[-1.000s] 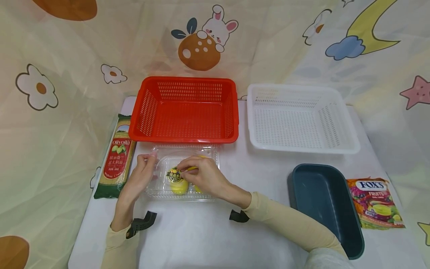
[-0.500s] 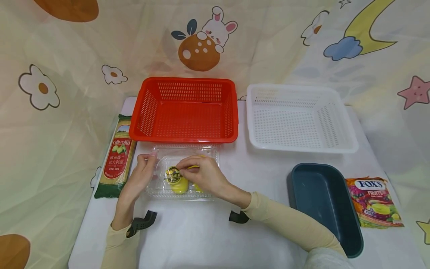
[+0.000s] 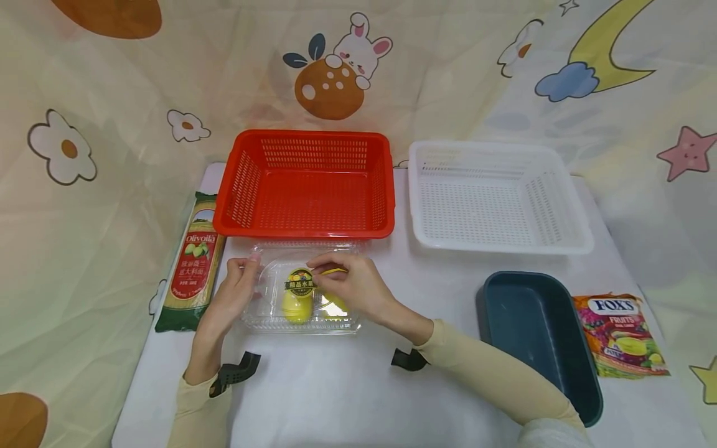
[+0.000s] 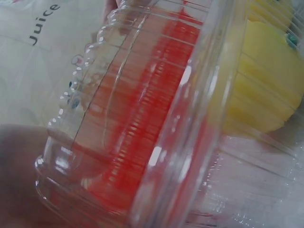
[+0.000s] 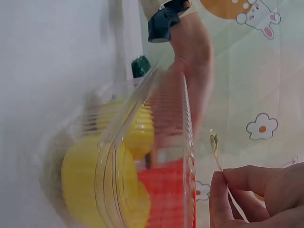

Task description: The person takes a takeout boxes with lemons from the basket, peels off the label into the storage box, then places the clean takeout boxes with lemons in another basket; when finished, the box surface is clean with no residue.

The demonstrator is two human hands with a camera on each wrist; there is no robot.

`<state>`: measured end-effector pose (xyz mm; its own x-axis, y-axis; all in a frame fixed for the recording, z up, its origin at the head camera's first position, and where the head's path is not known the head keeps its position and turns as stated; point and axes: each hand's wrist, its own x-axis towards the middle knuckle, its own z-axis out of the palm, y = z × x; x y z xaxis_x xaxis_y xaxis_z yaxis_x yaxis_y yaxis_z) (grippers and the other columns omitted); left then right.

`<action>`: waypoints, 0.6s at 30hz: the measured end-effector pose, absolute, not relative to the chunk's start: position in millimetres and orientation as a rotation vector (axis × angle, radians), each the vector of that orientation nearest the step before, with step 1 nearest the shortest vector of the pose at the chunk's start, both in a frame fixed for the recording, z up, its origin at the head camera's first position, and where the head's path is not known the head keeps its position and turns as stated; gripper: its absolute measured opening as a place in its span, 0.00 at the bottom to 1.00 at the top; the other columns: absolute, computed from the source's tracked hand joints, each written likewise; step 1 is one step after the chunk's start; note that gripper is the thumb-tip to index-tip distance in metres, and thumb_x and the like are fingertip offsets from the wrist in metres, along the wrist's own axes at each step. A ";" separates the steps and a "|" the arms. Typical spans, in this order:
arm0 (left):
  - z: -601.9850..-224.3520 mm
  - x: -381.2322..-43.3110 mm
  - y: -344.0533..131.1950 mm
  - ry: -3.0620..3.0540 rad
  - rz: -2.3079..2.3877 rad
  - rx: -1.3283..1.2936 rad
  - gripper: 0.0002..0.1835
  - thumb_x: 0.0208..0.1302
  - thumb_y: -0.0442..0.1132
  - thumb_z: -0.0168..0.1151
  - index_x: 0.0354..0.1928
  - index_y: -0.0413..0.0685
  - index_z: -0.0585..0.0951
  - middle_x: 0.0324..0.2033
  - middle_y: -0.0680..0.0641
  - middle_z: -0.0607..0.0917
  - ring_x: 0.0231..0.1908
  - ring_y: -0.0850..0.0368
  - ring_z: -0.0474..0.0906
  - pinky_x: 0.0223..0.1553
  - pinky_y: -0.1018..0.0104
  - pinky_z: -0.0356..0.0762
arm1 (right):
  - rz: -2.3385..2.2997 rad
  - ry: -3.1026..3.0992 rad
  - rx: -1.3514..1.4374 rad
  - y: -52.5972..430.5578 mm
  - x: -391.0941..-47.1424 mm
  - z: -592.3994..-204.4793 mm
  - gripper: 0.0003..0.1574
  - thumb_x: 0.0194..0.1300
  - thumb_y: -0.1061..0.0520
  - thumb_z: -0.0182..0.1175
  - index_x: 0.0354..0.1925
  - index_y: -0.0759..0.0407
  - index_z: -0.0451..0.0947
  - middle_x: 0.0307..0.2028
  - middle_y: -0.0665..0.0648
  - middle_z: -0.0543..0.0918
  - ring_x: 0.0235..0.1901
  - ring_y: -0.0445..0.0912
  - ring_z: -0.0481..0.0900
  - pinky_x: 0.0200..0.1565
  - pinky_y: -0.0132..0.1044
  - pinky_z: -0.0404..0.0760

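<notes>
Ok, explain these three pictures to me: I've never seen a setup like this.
No machine here: a person works with bare hands, wearing three cameras. The wide picture comes from the head; the two close-ups come from each wrist.

On the white table lie a red basket, a white basket, a dark blue tub, a packet of Olivoila spaghetti and a bag of Fox's fruit candy.

The left hand holds the left edge of a clear plastic clamshell box containing yellow fruits. The right hand pinches a thin yellow strip above the box's lid.
</notes>
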<state>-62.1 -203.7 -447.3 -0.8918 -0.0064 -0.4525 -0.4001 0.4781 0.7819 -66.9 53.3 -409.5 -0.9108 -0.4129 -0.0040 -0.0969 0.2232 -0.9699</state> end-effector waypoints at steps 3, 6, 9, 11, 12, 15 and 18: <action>-447.4 -62.1 -204.1 2.339 1.382 -0.345 0.40 0.78 0.65 0.35 0.70 0.36 0.47 0.66 0.29 0.62 0.64 0.30 0.69 0.66 0.37 0.72 | -1.735 2.268 -0.462 63.4 -68.1 -407.5 0.14 0.64 0.64 0.68 0.49 0.58 0.86 0.47 0.53 0.88 0.44 0.44 0.89 0.46 0.30 0.86; -446.8 -62.2 -204.5 2.339 1.381 -0.343 0.39 0.79 0.63 0.36 0.71 0.37 0.47 0.67 0.29 0.62 0.64 0.30 0.69 0.66 0.37 0.71 | -1.735 2.292 -0.439 74.8 -68.5 -405.2 0.14 0.64 0.64 0.69 0.49 0.57 0.86 0.47 0.53 0.88 0.44 0.44 0.89 0.46 0.30 0.86; -446.5 -62.0 -205.1 2.339 1.392 -0.335 0.38 0.79 0.63 0.36 0.70 0.36 0.46 0.68 0.28 0.61 0.65 0.29 0.68 0.66 0.36 0.71 | -1.744 2.310 -0.381 87.8 -68.7 -402.9 0.14 0.64 0.63 0.69 0.49 0.55 0.87 0.47 0.52 0.88 0.43 0.44 0.89 0.46 0.31 0.87; -446.1 -61.7 -205.3 2.338 1.396 -0.330 0.38 0.79 0.63 0.36 0.70 0.37 0.46 0.69 0.29 0.60 0.65 0.30 0.67 0.66 0.36 0.70 | -1.754 2.316 -0.336 97.4 -68.8 -401.7 0.14 0.64 0.63 0.69 0.48 0.54 0.87 0.47 0.52 0.88 0.43 0.45 0.89 0.46 0.31 0.87; -446.0 -61.7 -205.3 2.337 1.398 -0.329 0.39 0.78 0.63 0.36 0.70 0.37 0.46 0.69 0.28 0.60 0.65 0.30 0.67 0.66 0.36 0.70 | -1.765 2.318 -0.318 102.7 -68.9 -401.7 0.14 0.64 0.63 0.70 0.48 0.54 0.87 0.48 0.52 0.87 0.43 0.46 0.89 0.46 0.31 0.87; -446.5 -61.9 -205.2 2.337 1.397 -0.325 0.40 0.77 0.65 0.36 0.71 0.37 0.45 0.70 0.29 0.60 0.66 0.30 0.66 0.67 0.36 0.69 | -1.794 2.319 -0.273 119.6 -69.2 -402.2 0.14 0.64 0.63 0.70 0.49 0.54 0.87 0.48 0.53 0.87 0.46 0.49 0.88 0.48 0.32 0.86; -447.2 -62.0 -204.2 2.337 1.394 -0.318 0.40 0.78 0.65 0.36 0.70 0.37 0.46 0.70 0.29 0.60 0.66 0.30 0.67 0.67 0.35 0.69 | -1.776 2.360 -0.233 136.4 -68.5 -402.7 0.15 0.65 0.60 0.69 0.50 0.52 0.86 0.49 0.53 0.87 0.47 0.49 0.87 0.49 0.32 0.86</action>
<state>-62.0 -204.2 -447.2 -0.8944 0.0087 -0.4471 -0.3893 0.4768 0.7881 -68.5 136.4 -402.7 -0.9718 -0.2309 -0.0478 -0.0180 0.2748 -0.9613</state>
